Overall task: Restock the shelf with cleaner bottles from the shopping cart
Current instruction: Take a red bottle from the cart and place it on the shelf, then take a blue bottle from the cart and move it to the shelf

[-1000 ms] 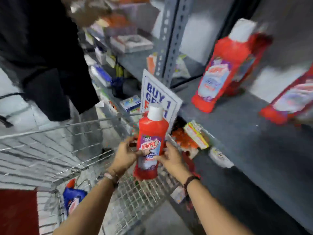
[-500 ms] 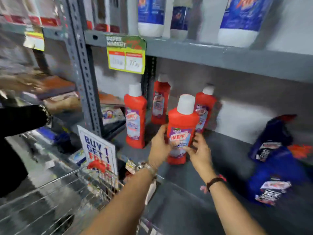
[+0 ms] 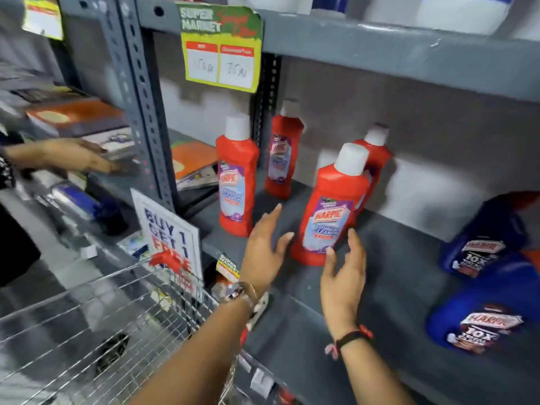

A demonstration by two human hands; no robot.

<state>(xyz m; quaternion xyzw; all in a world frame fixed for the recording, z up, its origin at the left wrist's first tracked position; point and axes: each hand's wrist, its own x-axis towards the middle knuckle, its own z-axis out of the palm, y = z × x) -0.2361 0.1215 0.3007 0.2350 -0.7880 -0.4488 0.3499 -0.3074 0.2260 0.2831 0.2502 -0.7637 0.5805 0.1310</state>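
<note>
A red Harpic cleaner bottle (image 3: 331, 211) with a white cap stands upright near the front of the grey shelf (image 3: 388, 293). My left hand (image 3: 264, 247) is open just to its left, fingers spread, not touching it. On the other side my right hand (image 3: 343, 276) is open too, its fingertips close to the bottle's base. Three more red bottles stand behind: one at the left (image 3: 237, 176), one at the back (image 3: 282, 156), one behind the front bottle (image 3: 377, 153). The wire shopping cart (image 3: 96, 325) is at lower left.
Two blue Harpic bottles (image 3: 482, 290) lie at the shelf's right. A yellow price sign (image 3: 220, 48) hangs from the upper shelf. A "Buy 1 Get 1 Free" sign (image 3: 169, 238) stands by the cart. Another person's hand (image 3: 67, 156) reaches into the left shelf bay.
I lifted the red bottle from above the cart to the shelf, set it upright there, and both hands have let go and drawn back slightly.
</note>
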